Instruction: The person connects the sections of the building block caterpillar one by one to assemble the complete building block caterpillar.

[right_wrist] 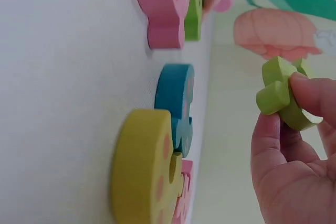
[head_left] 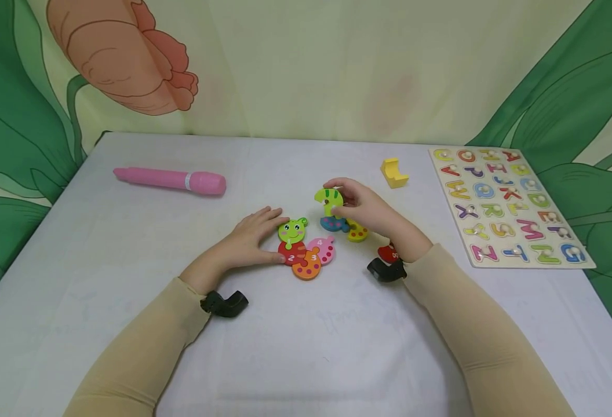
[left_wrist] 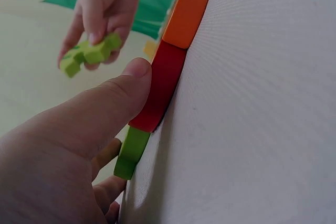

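My right hand [head_left: 363,202] pinches a light green puzzle piece [head_left: 329,198] with darker stripes, raised above the table in the right wrist view. Below it lie a blue spotted piece [right_wrist: 176,93] and a yellow spotted piece [right_wrist: 139,166]. My left hand [head_left: 246,240] rests beside a joined caterpillar puzzle, fingers extended. Its thumb touches the red piece [head_left: 291,253] marked 2, and its fingertips reach the green smiling head piece [head_left: 292,230]. An orange piece [head_left: 306,269] marked 3 and a pink piece [head_left: 324,249] marked 4 continue the curve.
Close to the right wrist lies another red piece [head_left: 388,252], partly hidden. A yellow block [head_left: 393,174] sits farther back. The alphabet board [head_left: 512,205] occupies the right side, and a pink marker-shaped object [head_left: 170,180] lies at back left on the white table [head_left: 306,359].
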{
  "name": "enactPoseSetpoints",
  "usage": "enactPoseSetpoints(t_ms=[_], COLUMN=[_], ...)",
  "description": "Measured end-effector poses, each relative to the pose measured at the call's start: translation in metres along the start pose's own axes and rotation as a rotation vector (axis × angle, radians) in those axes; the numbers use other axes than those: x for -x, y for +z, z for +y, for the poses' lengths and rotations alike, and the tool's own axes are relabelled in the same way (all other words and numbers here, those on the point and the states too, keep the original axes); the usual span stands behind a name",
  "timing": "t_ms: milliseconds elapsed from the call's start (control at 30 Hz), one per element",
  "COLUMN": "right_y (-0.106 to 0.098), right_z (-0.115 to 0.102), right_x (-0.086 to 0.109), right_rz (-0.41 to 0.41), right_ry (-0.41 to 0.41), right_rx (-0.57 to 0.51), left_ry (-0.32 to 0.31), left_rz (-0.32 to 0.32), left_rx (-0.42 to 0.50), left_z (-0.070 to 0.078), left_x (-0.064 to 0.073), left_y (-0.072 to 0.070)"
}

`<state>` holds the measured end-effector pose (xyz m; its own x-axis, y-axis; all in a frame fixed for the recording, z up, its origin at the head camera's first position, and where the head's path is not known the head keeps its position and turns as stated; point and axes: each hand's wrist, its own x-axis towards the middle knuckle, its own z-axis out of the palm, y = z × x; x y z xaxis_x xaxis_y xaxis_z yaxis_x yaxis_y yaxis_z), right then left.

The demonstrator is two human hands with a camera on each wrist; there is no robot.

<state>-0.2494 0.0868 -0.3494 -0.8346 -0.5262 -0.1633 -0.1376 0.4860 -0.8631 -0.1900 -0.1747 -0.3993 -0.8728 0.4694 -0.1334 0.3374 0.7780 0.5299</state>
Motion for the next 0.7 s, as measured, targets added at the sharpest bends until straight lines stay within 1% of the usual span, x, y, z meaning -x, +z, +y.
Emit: enactPoseSetpoints(t_ms=[67, 167, 267, 433, 533, 600, 700], right_y=[0.000, 0.001, 0.003, 0.012, 0.017, 0.020, 0.022], right_z=[0.000, 0.000, 0.002, 0.009, 0.013, 0.015, 0.018], right_x=[0.010, 0.022, 0.029, 0.038, 0.040, 0.042, 0.043], right_rz=[-0.006, -0.012, -0.020, -0.013, -0.037, -0.063, -0.079], right_ry=[-0.006, -0.019, -0.026, 0.054, 0.104, 0.120, 0.118], right_rx=[-0.012, 0.012, -0.002, -0.008, -0.004, 0.009, 0.060], left_ry=[0.005, 0.011, 0.012, 0.019, 0.022, 0.024, 0.028], left_rz=[0.001, 0.003, 0.005, 0.006, 0.007, 0.007, 0.006], left_rx=[0.003, 0.005, 0.008, 0.008, 0.005, 0.006, 0.010], left_z=[0.000, 0.000, 0.000, 0.000, -0.001, -0.001, -0.002], left_x=[0.000, 0.001, 0.001, 0.000, -0.001, 0.000, 0.000], left_y=[0.000, 0.000, 0.000, 0.000, 0.001, 0.001, 0.000])
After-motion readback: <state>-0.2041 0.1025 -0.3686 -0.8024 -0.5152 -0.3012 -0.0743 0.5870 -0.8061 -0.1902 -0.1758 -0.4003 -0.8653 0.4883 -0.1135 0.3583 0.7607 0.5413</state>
